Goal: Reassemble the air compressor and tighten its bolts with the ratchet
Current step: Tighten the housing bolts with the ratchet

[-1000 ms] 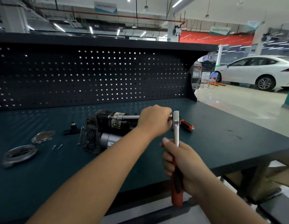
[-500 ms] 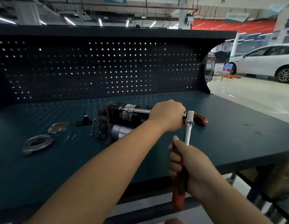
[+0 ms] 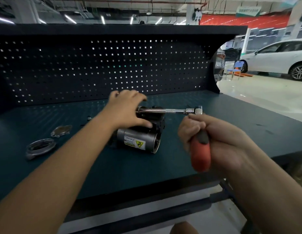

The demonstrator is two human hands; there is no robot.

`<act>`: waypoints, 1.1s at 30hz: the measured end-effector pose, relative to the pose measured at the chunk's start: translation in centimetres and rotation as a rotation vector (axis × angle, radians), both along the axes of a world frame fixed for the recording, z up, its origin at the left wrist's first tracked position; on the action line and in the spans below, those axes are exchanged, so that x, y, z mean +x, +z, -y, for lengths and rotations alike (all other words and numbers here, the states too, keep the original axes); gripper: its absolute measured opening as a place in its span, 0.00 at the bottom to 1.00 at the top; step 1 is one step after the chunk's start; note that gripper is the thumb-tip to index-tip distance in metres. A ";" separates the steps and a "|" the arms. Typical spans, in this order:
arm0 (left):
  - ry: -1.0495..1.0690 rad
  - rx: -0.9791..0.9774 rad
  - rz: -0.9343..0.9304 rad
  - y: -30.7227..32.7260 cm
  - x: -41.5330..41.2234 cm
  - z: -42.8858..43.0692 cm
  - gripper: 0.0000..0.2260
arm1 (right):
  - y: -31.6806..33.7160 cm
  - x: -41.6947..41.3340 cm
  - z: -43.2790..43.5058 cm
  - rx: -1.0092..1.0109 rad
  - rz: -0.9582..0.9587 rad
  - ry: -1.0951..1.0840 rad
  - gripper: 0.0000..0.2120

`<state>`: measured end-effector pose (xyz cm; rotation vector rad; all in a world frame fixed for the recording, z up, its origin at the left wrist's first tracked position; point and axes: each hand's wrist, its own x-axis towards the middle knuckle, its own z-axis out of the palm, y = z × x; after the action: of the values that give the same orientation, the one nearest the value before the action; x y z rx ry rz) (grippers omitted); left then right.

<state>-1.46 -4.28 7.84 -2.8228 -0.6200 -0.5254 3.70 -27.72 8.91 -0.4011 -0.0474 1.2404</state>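
Observation:
The air compressor lies on its side on the dark green bench, its silver motor can with a yellow warning label facing me. My left hand rests over the compressor's black top, fingers spread and thumb along the front. A long chrome extension bar runs from the compressor's top to the right into the ratchet head. My right hand grips the ratchet's red and black handle, which points toward me.
Left of the compressor lie a metal ring, a flat metal cover plate and a small black fitting. A perforated back panel closes the bench's far side. A white car stands on the floor beyond.
My left hand has let go of the ratchet-head end of the extension and moved left onto the compressor. My right hand still grips the ratchet handle. The view has moved closer.

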 end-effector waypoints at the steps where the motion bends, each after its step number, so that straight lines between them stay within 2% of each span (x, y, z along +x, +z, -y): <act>1: 0.063 -0.056 -0.064 0.1 -0.8 -1.3 0.44 | 0.6 -0.1 -0.1 0.025 -0.040 -0.031 0.09; 4: 0.062 -0.171 -0.052 -1.4 -2.0 -3.5 0.41 | 2.7 0.1 -0.4 0.074 -0.078 -0.147 0.08; 9: 0.017 -0.120 0.079 -2.4 -1.2 -3.9 0.36 | 4.8 0.6 -0.7 0.162 -0.160 -0.273 0.13; 13: 0.005 -0.120 0.118 -2.7 -1.5 -4.5 0.38 | 3.4 -0.5 0.8 0.110 -0.028 -0.245 0.10; 16: -0.014 -0.151 0.149 -3.0 -1.6 -4.8 0.40 | 1.8 0.2 2.9 0.199 -0.134 -0.245 0.14; 19: -0.017 -0.197 0.181 -3.3 -1.8 -4.9 0.40 | 0.4 2.2 4.8 0.182 -0.165 -0.298 0.13; 21: -0.017 -0.203 0.183 -3.4 -1.8 -5.0 0.40 | -1.0 4.4 5.8 0.211 -0.164 -0.223 0.16; 23: -0.015 -0.201 0.178 -3.4 -1.8 -5.0 0.40 | -2.0 6.4 6.6 0.217 -0.134 -0.059 0.10; 25: -0.016 -0.202 0.180 -3.5 -1.7 -5.0 0.41 | -2.6 8.3 7.1 0.088 0.039 0.022 0.04; 28: -0.010 -0.203 0.176 -3.6 -1.7 -5.0 0.41 | -2.2 9.9 7.0 0.045 0.370 0.051 0.09; 29: -0.009 -0.203 0.173 -3.6 -1.7 -5.0 0.41 | -1.7 10.0 6.4 0.037 0.497 0.071 0.08; 31: -0.010 -0.210 0.171 -3.6 -1.6 -5.1 0.41 | -2.0 10.5 4.8 -0.185 0.851 -0.124 0.02; 33: -0.014 -0.219 0.178 -3.7 -1.6 -5.2 0.41 | -3.1 11.1 2.6 -0.326 1.144 -0.231 0.10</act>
<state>-3.09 0.92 4.12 -3.0084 -0.7323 -0.7620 14.78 -30.30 5.83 -1.3222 -0.7576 0.6543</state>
